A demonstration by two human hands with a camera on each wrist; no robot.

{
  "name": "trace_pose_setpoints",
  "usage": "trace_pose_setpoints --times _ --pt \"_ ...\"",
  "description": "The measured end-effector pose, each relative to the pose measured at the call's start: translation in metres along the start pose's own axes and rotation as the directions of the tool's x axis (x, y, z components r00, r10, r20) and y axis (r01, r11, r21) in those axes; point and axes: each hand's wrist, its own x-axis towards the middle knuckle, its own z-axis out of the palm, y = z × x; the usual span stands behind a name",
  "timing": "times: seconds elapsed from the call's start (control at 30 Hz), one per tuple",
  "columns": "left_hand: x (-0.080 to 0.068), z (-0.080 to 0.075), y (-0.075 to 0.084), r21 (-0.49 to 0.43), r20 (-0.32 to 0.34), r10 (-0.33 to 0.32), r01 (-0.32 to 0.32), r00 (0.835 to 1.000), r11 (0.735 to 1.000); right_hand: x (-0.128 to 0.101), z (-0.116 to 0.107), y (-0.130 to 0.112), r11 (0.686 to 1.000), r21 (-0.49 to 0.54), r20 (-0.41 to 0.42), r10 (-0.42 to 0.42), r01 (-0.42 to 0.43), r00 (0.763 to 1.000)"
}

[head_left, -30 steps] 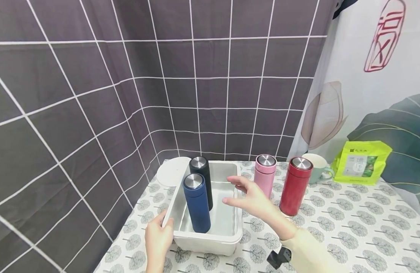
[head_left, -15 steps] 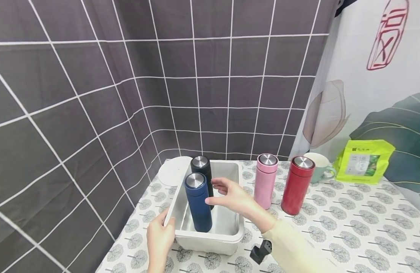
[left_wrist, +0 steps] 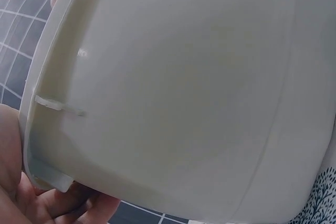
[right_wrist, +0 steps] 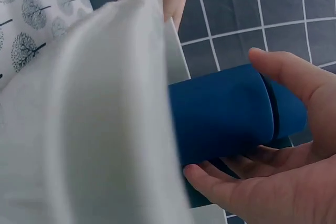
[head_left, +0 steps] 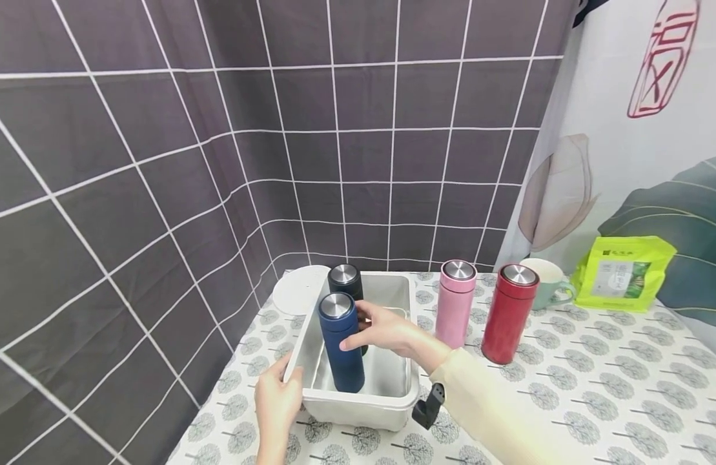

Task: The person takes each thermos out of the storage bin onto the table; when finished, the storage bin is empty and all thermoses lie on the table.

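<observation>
Off-white, smooth-walled bin (head_left: 358,414), gripped at 8 o'clock by the left hand (head_left: 278,395), holds at 7 o'clock a matte, cylindrical blue bottle (head_left: 347,371), round which the right hand (head_left: 388,330) curls, apparently a grasping step calling for firmer finger pressure, with a black bottle (head_left: 344,278) beyond at 12 o'clock.

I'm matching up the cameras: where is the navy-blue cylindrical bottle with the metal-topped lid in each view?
Head: the navy-blue bottle is in the lower middle, slightly left of centre.
Left wrist: not in it.
Right wrist: right of centre, sideways in the picture, between thumb and fingers of the right hand.
Shared landmark: the white rectangular plastic tub, in all three.
</observation>
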Motion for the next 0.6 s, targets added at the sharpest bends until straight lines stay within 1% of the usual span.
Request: trace_pose_setpoints --times 0.07,0.3,0.43,0.6 --pt "0.001 0.001 -0.001 0.004 -0.003 -0.002 0.002 1.0 1.0 0.002 0.001 0.0 1.0 -0.005 -0.002 0.009 -0.009 1.0" --pt "0.0 0.001 -0.003 0.006 0.012 -0.002 0.002 1.0 1.0 0.008 0.011 0.008 0.997 -0.051 -0.088 0.052 -0.057 0.995" --pt "0.0 0.001 -0.005 0.01 0.004 -0.007 0.007 1.0 1.0 0.007 0.013 0.01 0.997 -0.066 -0.104 0.025 -0.032 0.994" --pt "0.002 -0.001 -0.004 0.012 0.001 -0.01 0.01 1.0 1.0 0.004 0.009 0.01 0.998 -0.064 -0.137 -0.027 0.018 0.99"
